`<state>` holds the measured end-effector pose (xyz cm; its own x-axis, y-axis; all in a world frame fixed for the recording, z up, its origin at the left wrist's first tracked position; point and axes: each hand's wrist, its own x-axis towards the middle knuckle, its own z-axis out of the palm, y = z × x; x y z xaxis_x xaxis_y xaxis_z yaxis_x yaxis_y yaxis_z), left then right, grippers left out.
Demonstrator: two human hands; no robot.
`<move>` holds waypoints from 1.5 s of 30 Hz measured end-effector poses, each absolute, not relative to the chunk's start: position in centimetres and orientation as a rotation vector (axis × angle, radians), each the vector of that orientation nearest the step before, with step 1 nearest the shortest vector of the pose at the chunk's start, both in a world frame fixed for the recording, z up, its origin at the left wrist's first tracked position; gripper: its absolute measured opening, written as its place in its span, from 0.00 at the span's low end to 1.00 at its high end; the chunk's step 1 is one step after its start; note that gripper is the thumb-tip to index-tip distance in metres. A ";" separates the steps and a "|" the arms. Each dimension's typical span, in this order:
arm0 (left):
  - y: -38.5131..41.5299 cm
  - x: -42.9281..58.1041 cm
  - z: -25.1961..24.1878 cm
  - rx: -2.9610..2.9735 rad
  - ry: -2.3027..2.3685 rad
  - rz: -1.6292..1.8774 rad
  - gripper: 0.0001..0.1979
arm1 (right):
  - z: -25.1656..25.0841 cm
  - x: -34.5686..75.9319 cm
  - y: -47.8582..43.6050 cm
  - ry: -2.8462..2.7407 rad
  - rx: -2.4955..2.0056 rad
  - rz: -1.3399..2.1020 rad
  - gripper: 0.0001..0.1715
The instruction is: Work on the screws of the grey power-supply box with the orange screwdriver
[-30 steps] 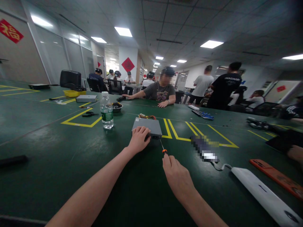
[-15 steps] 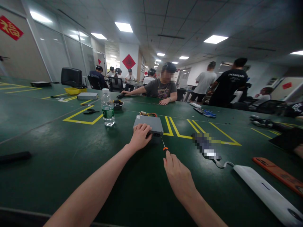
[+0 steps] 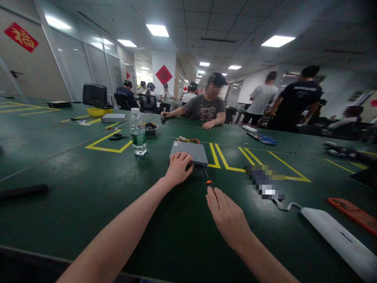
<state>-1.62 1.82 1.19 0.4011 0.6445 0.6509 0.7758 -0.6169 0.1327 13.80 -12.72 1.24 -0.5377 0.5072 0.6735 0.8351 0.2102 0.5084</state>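
A grey metal computer power supply (image 3: 193, 150) lies on the green table (image 3: 165, 236), its bundle of coloured wires (image 3: 188, 140) at the far side. My left hand (image 3: 179, 168) grips its near left edge, fingers over the top and thumb at the front face. In my right hand (image 3: 225, 210) is a screwdriver (image 3: 209, 182) with an orange and black handle. Its thin shaft points up toward the front right corner of the power supply. Whether the tip touches the metal is too small to tell.
Left of the power supply stand a water bottle (image 3: 138, 131) and a metal bowl (image 3: 150, 128). A white power bank (image 3: 335, 236) with a cable and an orange phone (image 3: 350, 212) lie at right. Across the table sits a person (image 3: 206, 106) with one hand on a dark object.
The camera view has swung slightly left, so everything sits further right. Both hands keep their hold, and the screwdriver stays near the same corner of the power supply.
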 end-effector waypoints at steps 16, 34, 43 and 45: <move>1.8 -1.7 1.3 -2.471 -1.248 -1.021 0.11 | 0.7 15.5 -12.3 -2.244 -1.203 -1.154 0.14; 1.9 -1.6 1.2 -2.464 -1.242 -1.009 0.11 | 1.3 14.0 -12.5 -2.177 -1.439 -1.149 0.09; 1.8 -1.7 1.2 -2.492 -1.237 -1.013 0.10 | 0.8 13.7 -12.4 -1.997 -1.862 -0.718 0.04; 1.8 -1.7 1.2 -2.487 -1.243 -1.018 0.11 | 1.1 13.8 -12.5 -1.941 -1.930 -0.562 0.02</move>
<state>-1.67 1.77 1.24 0.4157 0.6379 0.6483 0.7613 -0.6340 0.1357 13.76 -12.52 1.10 -0.0150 0.8624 0.5060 0.9993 -0.0039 0.0363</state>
